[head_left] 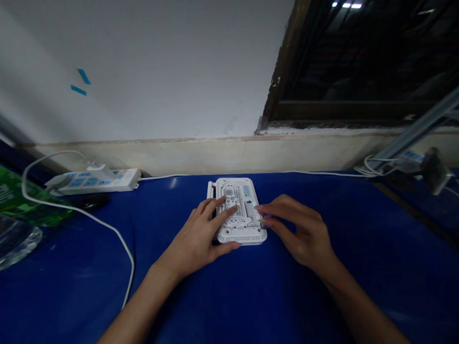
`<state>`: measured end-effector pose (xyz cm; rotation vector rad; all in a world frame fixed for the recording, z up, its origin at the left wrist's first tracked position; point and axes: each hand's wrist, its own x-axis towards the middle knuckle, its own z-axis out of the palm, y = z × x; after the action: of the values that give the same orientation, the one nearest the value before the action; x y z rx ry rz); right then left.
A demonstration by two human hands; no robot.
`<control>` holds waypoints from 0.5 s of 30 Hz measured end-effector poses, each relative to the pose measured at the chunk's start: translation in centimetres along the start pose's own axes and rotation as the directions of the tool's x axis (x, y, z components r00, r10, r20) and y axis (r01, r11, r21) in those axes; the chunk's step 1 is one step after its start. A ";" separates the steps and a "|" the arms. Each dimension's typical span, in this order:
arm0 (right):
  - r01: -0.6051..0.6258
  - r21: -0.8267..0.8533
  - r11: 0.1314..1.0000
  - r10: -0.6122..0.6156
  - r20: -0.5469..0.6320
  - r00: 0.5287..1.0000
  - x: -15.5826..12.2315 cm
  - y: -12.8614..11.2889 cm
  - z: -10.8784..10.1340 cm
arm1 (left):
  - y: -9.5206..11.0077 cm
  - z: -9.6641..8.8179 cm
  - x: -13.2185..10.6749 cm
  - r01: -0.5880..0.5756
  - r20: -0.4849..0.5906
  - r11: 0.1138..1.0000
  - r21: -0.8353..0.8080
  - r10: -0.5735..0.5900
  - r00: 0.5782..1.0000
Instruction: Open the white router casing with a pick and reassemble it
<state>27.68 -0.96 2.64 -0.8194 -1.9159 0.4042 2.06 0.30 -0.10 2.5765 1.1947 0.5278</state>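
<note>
A white router [256, 222] lies flat on the blue table, its vented underside with printed labels facing up. Across its left part rests my left hand [203, 230], fingers spread and stretched over the labels, thumb along the near edge. My right hand [302, 227] is at the router's right edge, thumb and index finger brought together in a pinch. Anything between those fingertips is too small and blurred to make out. A small blue mark [249, 202] shows on the router near the right fingertips. A white antenna-like part [210, 188] runs along its left side.
On the left, a white power strip [128, 179] holds a plug, and its white cable [103, 224] loops over the table [234, 302]. A green bottle [19, 194] and clear plastic [17, 244] lie farther left. A metal frame [419, 125] and cables [368, 168] stand right.
</note>
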 end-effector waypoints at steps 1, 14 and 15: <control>-0.002 -0.023 1.000 0.001 -0.016 1.000 0.0 0.0 0.0 | 0.0 0.0 0.0 0.000 0.000 1.000 0.004 0.000 1.000; -0.004 -0.084 0.996 0.005 0.009 1.000 -0.1 0.3 -0.4 | 0.0 -0.1 -0.1 0.005 0.008 1.000 0.011 -0.005 1.000; -0.018 -0.087 0.996 0.021 0.038 0.999 -0.1 0.3 -0.4 | 0.0 0.0 -0.1 0.003 0.005 1.000 0.011 -0.003 1.000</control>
<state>28.18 -0.86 2.66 -0.8930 -1.9742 0.3531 1.98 0.28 -0.09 2.5835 1.2030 0.5150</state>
